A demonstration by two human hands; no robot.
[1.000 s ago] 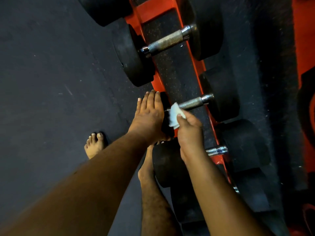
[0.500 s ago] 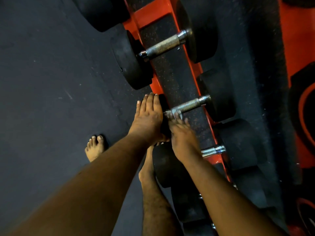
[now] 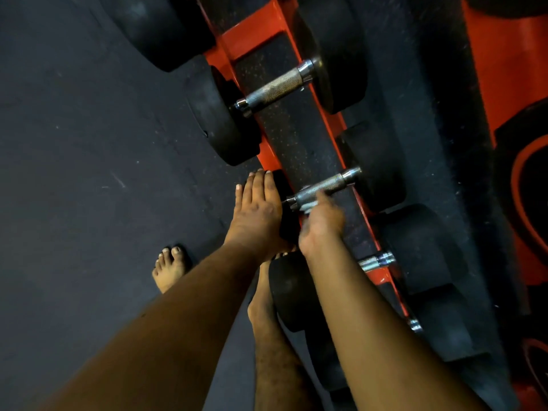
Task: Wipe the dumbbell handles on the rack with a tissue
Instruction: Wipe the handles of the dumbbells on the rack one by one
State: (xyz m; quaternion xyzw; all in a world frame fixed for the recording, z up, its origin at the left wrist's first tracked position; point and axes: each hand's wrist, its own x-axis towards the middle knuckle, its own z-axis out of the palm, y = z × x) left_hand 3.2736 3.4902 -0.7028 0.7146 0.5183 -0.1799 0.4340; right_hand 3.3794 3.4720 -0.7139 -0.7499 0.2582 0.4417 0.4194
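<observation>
At about nine o'clock lies the dark, flat rubber floor (image 3: pixel 89 143). Next comes our left hand (image 3: pixel 258 212), fingers straight, pressing flat on the black round rubber end (image 3: pixel 286 203) of the middle dumbbell. A second ago our right hand (image 3: pixel 321 221) held the white soft tissue (image 3: pixel 310 205) up above the bar — now it has dropped onto the shiny, bumpy metal handle (image 3: pixel 321 186). The hand is blurry, so it looks like rubbing has begun. The fingers pinch the tissue against the bar's near end. Up at twelve o'clock another rough metal handle (image 3: pixel 275 89) waits — so does a smooth silver stub (image 3: pixel 375 261) at four o'clock. The bright orange metal rack (image 3: pixel 252 40) holds them all.
</observation>
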